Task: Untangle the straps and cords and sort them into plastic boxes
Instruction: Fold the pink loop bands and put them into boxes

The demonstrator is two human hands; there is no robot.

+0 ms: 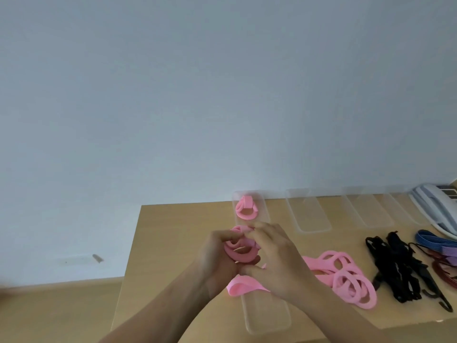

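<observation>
Above a long clear plastic box (265, 315), my left hand (217, 258) grips a coiled pink strap (241, 252). My right hand (274, 253) pinches the same coil at its top, and the strap's loose tail (243, 287) hangs below my wrists. Another rolled pink strap (246, 207) lies at the far end of that box. A heap of loose pink straps (346, 278) rests on the table to the right. Further right lie tangled black cords (398, 266), with blue (435, 240), purple (448, 251) and dark red cords (445, 273) beyond them.
More clear plastic boxes (308, 214) (368, 210) stand along the back of the wooden table (173, 243). A white desk telephone (435, 206) sits at the far right corner. The table's left edge drops to the floor; a pale wall rises behind.
</observation>
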